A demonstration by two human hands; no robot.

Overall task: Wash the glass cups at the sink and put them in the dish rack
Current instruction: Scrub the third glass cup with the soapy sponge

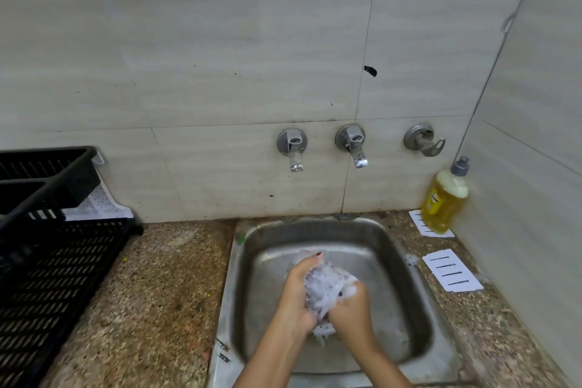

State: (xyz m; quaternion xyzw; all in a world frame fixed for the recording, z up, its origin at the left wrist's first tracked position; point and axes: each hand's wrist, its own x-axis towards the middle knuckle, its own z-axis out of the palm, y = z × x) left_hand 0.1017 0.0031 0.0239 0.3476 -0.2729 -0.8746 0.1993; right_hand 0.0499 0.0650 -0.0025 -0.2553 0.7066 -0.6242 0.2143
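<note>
**Free room and obstructions at the sink.**
The left hand (299,293) and right hand (351,312), gripping a foam-covered object (327,285), fill the middle of the sink (395,249). Two taps (296,151) project from the wall above its back rim. Open counter (163,293) leads left to the dish rack (56,261); a soap bottle (444,201) occupies the right rear corner.

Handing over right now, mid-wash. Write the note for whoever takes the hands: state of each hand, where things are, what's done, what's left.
Left hand: grips the foam-covered cup low in the sink.
Right hand: curled on the same cup from the other side; foam hides whether it also holds a scrubber.
Rack: on the counter to the left; no cup shows in the part in view.
Soap bottle: back right corner.
Done: this cup is soaped.
Left: rinse it (no water shows at the taps), then set it in the rack. No other cups are in view.
</note>
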